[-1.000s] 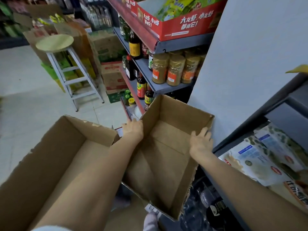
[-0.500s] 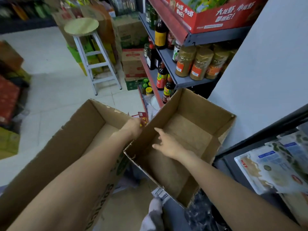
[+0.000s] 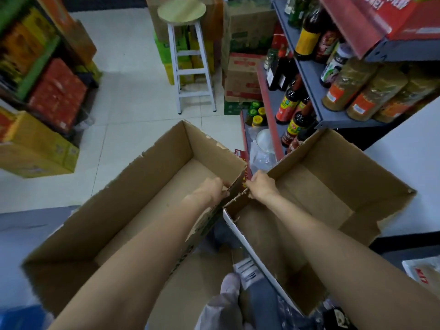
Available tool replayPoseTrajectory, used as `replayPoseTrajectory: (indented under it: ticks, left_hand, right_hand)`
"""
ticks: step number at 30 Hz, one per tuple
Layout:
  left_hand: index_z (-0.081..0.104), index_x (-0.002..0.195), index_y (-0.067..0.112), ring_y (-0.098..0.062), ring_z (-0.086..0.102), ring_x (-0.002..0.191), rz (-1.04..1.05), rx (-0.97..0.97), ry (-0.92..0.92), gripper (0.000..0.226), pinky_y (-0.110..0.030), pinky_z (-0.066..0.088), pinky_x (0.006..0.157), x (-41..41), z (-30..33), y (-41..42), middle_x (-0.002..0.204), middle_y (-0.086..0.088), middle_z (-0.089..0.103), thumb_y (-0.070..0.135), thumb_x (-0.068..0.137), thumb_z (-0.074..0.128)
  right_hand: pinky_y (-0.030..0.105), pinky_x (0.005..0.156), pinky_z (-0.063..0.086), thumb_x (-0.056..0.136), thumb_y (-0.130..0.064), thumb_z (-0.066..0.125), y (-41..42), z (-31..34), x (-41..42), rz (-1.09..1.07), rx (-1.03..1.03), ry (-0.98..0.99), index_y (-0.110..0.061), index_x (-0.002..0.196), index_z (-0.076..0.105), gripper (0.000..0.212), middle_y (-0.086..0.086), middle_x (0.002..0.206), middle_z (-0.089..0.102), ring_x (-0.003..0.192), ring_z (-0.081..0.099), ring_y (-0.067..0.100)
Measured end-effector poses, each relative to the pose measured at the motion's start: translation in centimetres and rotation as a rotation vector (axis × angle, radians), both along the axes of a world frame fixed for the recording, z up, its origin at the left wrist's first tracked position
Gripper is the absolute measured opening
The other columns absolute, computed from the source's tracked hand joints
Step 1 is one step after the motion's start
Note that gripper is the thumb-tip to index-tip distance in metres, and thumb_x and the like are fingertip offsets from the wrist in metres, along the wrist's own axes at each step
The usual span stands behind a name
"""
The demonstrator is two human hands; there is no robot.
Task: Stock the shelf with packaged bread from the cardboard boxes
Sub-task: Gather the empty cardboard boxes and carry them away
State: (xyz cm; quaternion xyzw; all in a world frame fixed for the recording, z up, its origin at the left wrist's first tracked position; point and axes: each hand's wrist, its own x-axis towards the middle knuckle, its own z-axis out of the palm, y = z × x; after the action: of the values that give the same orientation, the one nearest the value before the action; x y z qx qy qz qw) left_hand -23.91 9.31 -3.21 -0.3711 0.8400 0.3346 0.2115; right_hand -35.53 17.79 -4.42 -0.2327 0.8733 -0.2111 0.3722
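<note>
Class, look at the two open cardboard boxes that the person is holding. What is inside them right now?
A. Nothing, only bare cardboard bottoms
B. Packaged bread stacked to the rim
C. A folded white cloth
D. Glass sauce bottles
A: the left box and the right box both show bare brown bottoms, while the left hand and the right hand grip their near rims.

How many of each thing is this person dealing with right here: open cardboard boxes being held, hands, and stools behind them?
Open cardboard boxes held: 2, the left box and the right box, both showing bare bottoms
Hands: 2, the left hand gripping the left box's rim, the right hand gripping the right box's rim
Stools: 1, a white stool
Total: 5
</note>
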Motion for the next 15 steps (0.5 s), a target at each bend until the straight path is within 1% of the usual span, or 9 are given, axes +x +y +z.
replayPoseTrajectory:
  ticks: [1,2,5,7,9,12,14,15]
  left_hand:
    - [0.055,0.129,0.019,-0.022,0.059,0.110,0.006,0.006,0.008,0.034,-0.033,0.047,0.094,0.2,-0.1,-0.1,0.123,-0.007,0.062,0.024,0.096,0.051]
    - [0.056,0.128,0.019,-0.021,0.060,0.107,0.022,0.021,0.018,0.033,-0.033,0.049,0.092,0.4,-0.3,-0.2,0.122,-0.006,0.063,0.025,0.096,0.051]
    - [0.059,0.124,0.018,-0.024,0.062,0.101,0.090,0.055,0.048,0.031,-0.037,0.054,0.088,0.6,-0.2,-0.1,0.118,-0.006,0.062,0.029,0.095,0.052]
    - [0.059,0.123,0.015,-0.027,0.062,0.101,0.122,0.058,0.057,0.031,-0.036,0.054,0.086,0.6,0.2,0.1,0.117,-0.009,0.062,0.027,0.097,0.050]
    - [0.058,0.124,0.010,-0.028,0.061,0.102,0.166,0.072,0.077,0.033,-0.035,0.054,0.084,0.7,0.8,0.6,0.120,-0.011,0.061,0.026,0.099,0.044]
    - [0.054,0.127,0.010,-0.029,0.056,0.112,0.242,0.114,0.150,0.036,-0.040,0.051,0.093,0.8,2.0,1.5,0.128,-0.012,0.057,0.027,0.100,0.038]
    - [0.054,0.128,0.012,-0.028,0.052,0.118,0.264,0.153,0.209,0.035,-0.042,0.050,0.096,1.1,3.0,2.2,0.130,-0.008,0.054,0.026,0.101,0.035]
    - [0.055,0.127,0.012,-0.026,0.050,0.121,0.254,0.177,0.236,0.035,-0.040,0.048,0.098,1.4,3.4,2.7,0.129,-0.006,0.053,0.022,0.102,0.034]
  right_hand:
    - [0.029,0.075,0.049,0.093,-0.025,0.055,0.0,-0.1,0.1,-0.010,0.015,0.017,-0.005,0.110,0.056,0.026,0.017,0.108,0.066,0.095,0.066,0.030]
    - [0.028,0.077,0.047,0.093,-0.026,0.054,0.1,-0.2,0.2,-0.011,0.025,0.034,-0.005,0.109,0.058,0.026,0.016,0.108,0.066,0.096,0.064,0.030]
    - [0.025,0.074,0.039,0.092,-0.028,0.055,0.7,0.4,0.5,-0.027,0.032,0.099,-0.010,0.093,0.059,0.018,0.015,0.107,0.065,0.101,0.061,0.030]
    - [0.025,0.075,0.043,0.089,-0.027,0.056,0.9,1.0,0.4,-0.057,0.024,0.143,-0.010,0.090,0.061,0.018,0.015,0.104,0.067,0.102,0.062,0.028]
    - [0.025,0.077,0.048,0.087,-0.025,0.058,1.1,1.6,0.3,-0.072,0.021,0.149,-0.003,0.092,0.067,0.024,0.014,0.099,0.070,0.100,0.064,0.025]
    - [0.021,0.068,0.043,0.088,-0.023,0.061,1.7,2.5,0.2,-0.092,0.013,0.126,-0.001,0.098,0.069,0.026,0.011,0.094,0.072,0.094,0.066,0.020]
    - [0.020,0.070,0.043,0.089,-0.019,0.058,2.2,3.5,0.4,-0.079,-0.028,0.128,0.000,0.094,0.070,0.023,0.010,0.086,0.073,0.089,0.066,0.017]
    - [0.020,0.075,0.046,0.091,-0.017,0.055,2.4,4.0,0.5,-0.070,-0.060,0.111,0.000,0.090,0.070,0.023,0.010,0.080,0.073,0.083,0.067,0.015]
